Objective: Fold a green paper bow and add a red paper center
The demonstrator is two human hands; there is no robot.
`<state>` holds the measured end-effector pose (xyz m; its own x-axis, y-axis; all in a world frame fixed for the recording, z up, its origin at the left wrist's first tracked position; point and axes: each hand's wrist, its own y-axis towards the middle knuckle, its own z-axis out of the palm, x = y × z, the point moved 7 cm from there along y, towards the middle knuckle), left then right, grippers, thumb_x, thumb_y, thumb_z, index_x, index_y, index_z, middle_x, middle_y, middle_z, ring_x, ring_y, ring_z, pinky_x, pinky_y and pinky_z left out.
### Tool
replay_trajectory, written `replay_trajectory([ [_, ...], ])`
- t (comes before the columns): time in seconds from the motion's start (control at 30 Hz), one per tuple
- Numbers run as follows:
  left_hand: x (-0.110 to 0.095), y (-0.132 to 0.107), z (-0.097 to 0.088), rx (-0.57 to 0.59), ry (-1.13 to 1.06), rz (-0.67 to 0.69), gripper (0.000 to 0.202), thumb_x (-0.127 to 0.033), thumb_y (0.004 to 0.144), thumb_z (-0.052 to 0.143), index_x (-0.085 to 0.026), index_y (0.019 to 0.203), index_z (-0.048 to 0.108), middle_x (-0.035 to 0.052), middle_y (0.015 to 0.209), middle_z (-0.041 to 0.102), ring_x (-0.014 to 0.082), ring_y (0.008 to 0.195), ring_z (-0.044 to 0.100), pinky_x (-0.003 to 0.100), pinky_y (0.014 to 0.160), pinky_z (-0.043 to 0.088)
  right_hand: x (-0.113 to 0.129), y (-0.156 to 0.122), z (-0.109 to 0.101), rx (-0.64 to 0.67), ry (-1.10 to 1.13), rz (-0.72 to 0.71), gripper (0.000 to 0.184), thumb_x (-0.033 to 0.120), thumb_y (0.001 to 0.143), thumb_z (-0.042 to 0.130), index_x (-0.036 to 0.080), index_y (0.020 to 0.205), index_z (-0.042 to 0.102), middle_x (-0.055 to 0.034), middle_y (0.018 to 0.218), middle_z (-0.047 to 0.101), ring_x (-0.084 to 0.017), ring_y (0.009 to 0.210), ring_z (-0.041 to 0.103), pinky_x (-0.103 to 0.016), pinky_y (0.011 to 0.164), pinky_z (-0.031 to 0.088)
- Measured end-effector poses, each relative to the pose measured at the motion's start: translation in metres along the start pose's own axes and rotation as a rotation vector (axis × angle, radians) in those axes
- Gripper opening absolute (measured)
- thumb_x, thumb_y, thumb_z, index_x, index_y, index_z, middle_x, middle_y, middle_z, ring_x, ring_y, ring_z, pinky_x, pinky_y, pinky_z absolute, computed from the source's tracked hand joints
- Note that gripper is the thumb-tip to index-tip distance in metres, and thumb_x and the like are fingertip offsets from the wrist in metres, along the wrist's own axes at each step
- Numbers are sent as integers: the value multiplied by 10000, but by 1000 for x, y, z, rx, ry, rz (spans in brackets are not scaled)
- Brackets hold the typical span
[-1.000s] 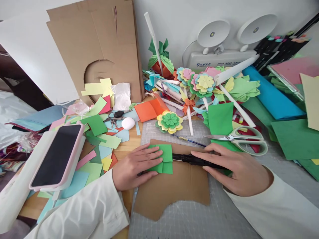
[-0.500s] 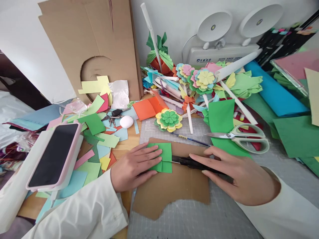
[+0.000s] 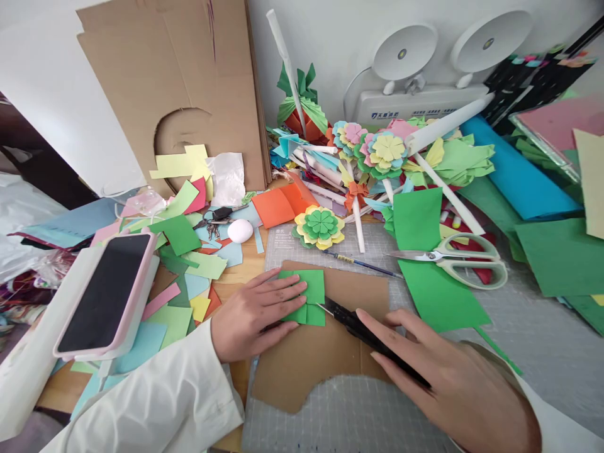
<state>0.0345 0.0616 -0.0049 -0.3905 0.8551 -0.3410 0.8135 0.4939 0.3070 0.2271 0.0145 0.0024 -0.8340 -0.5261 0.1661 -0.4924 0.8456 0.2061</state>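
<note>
My left hand (image 3: 255, 313) lies flat, fingers stretched, pressing a folded green paper square (image 3: 309, 296) onto a brown cardboard piece (image 3: 321, 352). My right hand (image 3: 443, 377) grips a black utility knife (image 3: 363, 330) that slants up to the left. The blade tip touches the green paper's right edge near its middle. The cardboard rests on a grey cutting mat (image 3: 358, 421).
Scissors (image 3: 457, 261) lie on green paper sheets (image 3: 438, 292) to the right. Paper flowers (image 3: 321, 226) and rolled paper sticks pile up behind. A phone in a pink case (image 3: 106, 292), keys (image 3: 214, 217), coloured scraps and leaning cardboard (image 3: 189, 88) fill the left.
My right hand has drawn back toward me and down, swinging the knife from level to slanted. The green sheet under it now shows. The left hand stays on the folded paper.
</note>
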Motion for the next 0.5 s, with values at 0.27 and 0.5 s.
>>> replay_trajectory([
  [0.27,-1,0,0,4,16,1,401,-202,885,542,-164,1284,514,112,1266,601,233,1255,491,484,1099,336,22,-10,1,-33,-20,52,433,265,956,274,151,1188,622,-92,850,689,-125,356,571,-245,314,453],
  [0.5,-2,-1,1,23,46,0,388,-203,891,539,-145,1274,523,113,1275,594,236,1261,484,487,1100,336,42,-25,22,-31,123,198,445,326,935,387,100,1294,519,-96,844,656,-147,502,659,-205,330,487],
])
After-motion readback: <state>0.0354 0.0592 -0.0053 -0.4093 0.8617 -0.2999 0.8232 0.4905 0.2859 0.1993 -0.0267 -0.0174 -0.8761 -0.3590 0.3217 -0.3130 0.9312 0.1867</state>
